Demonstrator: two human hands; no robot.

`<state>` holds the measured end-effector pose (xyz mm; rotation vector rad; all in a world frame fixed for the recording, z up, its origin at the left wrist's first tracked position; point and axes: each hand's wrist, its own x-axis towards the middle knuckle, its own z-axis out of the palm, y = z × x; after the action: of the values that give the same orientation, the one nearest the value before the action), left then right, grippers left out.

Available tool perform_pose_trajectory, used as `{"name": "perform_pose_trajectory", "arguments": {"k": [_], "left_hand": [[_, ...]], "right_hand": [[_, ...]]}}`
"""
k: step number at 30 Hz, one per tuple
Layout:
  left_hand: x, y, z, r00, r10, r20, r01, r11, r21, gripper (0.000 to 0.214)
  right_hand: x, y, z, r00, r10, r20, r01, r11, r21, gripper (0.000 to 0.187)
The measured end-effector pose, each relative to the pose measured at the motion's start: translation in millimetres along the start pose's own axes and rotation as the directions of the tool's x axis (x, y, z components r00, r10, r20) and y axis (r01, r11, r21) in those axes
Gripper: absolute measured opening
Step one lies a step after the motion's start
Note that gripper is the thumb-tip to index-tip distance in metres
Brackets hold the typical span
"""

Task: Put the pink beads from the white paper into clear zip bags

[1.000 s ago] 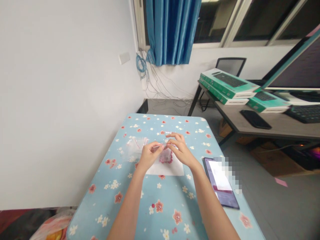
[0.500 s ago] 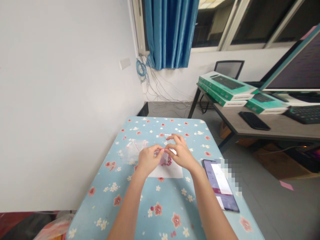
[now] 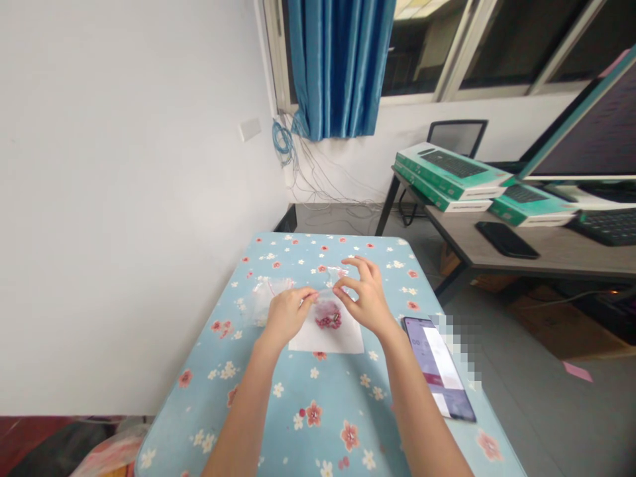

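- A clear bag [image 3: 326, 305] with dark-red beads [image 3: 328, 322] showing in it is stretched at its top between both hands, above a white sheet [image 3: 302, 342]; whether it touches the sheet, I cannot tell.
- Left hand [image 3: 289, 313]: grip pinched on the bag's upper left edge.
- Right hand [image 3: 366, 299]: grip pinched on its upper right edge.
- More clear plastic [image 3: 265, 297] lies beyond the left hand.
- A phone [image 3: 437, 368] lies right of the right forearm on the flowered blue bench [image 3: 325, 387].
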<state>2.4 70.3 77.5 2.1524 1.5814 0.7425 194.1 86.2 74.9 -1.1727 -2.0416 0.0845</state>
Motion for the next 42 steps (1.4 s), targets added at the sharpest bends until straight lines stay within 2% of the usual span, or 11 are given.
{"name": "perform_pose_trajectory", "arguments": {"k": [5,13,17,20,23,25,28,32,34,37,42], "left_hand": [[4.8,2.1,-5.9,0.999,-0.014,-0.037,0.016,0.998,0.060,0.024],[17.9,-2.5,-2.7,0.998,0.012,-0.054,-0.022,0.981,-0.194,0.026],[42.9,-0.3,10.5,0.998,0.011,-0.065,-0.043,0.857,-0.513,0.029],[68.4,-0.3,26.6,0.998,-0.056,-0.029,0.023,0.757,-0.653,0.030],[87.0,-7.1,45.7,0.985,-0.160,0.066,0.170,0.823,-0.543,0.030],[91.3,-14.9,58.3,0.980,-0.176,0.089,0.197,0.853,-0.482,0.030],[86.8,-26.5,74.2,0.976,-0.212,0.057,0.217,0.893,-0.394,0.030],[74.0,-32.2,86.6,0.969,-0.245,0.033,0.244,0.932,-0.269,0.023],[69.7,-31.1,89.4,0.965,-0.263,0.028,0.263,0.943,-0.204,0.022],[67.2,-28.5,90.9,0.963,-0.268,0.030,0.269,0.956,-0.120,0.022],[70.3,-27.8,88.5,0.972,-0.226,0.072,0.226,0.974,0.004,0.037]], "right_hand": [[-1.5,4.5,4.2,0.998,0.053,-0.045,-0.051,0.998,0.040,0.016],[-2.2,17.1,6.7,0.982,0.169,-0.087,-0.154,0.975,0.161,0.020],[-5.2,27.5,18.6,0.960,0.275,0.046,-0.276,0.914,0.299,0.025],[-9.8,38.4,30.7,0.916,0.384,0.116,-0.393,0.803,0.448,0.033],[-15.6,50.4,41.4,0.854,0.508,0.108,-0.486,0.708,0.512,0.036],[-19.7,57.0,47.4,0.803,0.589,0.086,-0.549,0.678,0.489,0.036],[-24.9,62.2,55.3,0.739,0.673,0.048,-0.630,0.662,0.406,0.038],[-27.5,60.6,62.6,0.700,0.711,0.061,-0.700,0.666,0.257,0.042],[-27.5,58.1,63.9,0.712,0.700,0.059,-0.698,0.697,0.165,0.046],[-27.8,54.5,63.5,0.777,0.629,0.028,-0.630,0.776,0.030,0.047],[-30.1,51.9,64.0,0.842,0.539,0.037,-0.533,0.840,-0.097,0.050]]}}
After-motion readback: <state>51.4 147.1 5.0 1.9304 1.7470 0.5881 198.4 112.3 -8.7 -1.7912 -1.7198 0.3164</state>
